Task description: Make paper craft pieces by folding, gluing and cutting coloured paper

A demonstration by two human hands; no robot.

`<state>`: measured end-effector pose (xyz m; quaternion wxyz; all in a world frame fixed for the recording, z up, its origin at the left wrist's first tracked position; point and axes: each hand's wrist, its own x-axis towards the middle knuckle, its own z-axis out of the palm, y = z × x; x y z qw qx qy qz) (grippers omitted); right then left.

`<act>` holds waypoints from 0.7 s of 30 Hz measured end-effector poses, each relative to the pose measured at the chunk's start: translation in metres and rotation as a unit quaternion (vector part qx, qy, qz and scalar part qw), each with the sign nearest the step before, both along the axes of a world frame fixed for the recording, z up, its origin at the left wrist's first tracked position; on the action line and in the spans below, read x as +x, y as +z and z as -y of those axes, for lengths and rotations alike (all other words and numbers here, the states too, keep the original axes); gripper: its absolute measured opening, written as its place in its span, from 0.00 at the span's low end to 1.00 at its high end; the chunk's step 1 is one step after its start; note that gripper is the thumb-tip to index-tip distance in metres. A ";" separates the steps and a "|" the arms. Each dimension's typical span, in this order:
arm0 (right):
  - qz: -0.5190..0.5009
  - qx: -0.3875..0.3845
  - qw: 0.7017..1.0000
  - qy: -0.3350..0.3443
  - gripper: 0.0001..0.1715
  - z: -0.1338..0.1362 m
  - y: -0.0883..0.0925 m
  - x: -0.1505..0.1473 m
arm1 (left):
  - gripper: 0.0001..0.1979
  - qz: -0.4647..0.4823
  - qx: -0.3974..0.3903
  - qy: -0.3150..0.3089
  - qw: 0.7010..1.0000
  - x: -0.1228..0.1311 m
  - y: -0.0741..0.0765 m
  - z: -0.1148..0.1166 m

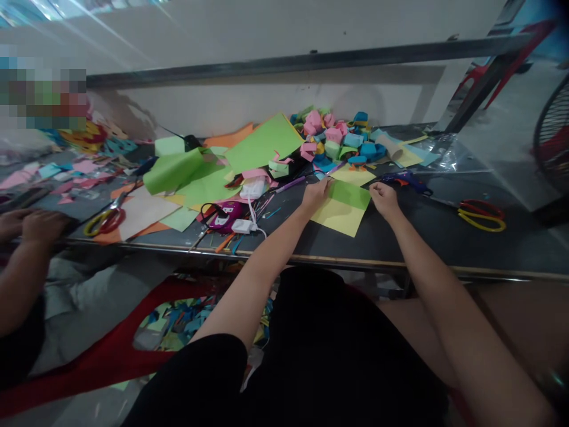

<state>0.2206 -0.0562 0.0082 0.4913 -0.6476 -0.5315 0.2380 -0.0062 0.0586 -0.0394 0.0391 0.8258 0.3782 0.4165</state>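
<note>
A green sheet of paper (350,193) lies over a larger pale yellow sheet (343,219) on the dark table. My left hand (316,194) pinches the green sheet at its left end. At the opposite end, the closed fingers of my right hand (383,198) hold the sheet's right edge. Just behind my hands is another pale yellow paper (354,175). A purple and blue glue gun (406,179) lies beyond my right hand. Left of my left hand are a purple power strip (227,217) and a white plug adapter (244,226).
Folded paper pieces (331,135) are heaped at the back. Red-and-yellow handled scissors (482,215) lie at right, another pair of scissors (106,219) at left. Green sheets (267,148) spread across the middle. A co-worker's hands (42,225) rest at the left edge. A fan (553,133) stands far right.
</note>
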 end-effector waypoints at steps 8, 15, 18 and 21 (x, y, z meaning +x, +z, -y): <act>-0.010 0.007 1.000 0.028 0.08 -0.007 -0.009 0.007 | 0.31 -0.015 -0.020 0.004 1.000 0.001 0.003 0.000; -0.141 0.022 0.986 0.088 0.23 -0.011 -0.016 0.012 | 0.28 -0.007 -0.038 0.031 0.999 -0.003 0.009 0.005; -0.145 0.030 0.986 0.074 0.24 -0.009 -0.013 0.011 | 0.29 0.034 -0.038 0.021 0.998 -0.001 0.012 0.010; -0.153 0.046 0.986 0.049 0.19 -0.007 -0.011 0.012 | 0.29 0.089 -0.056 -0.004 0.994 0.003 0.017 0.015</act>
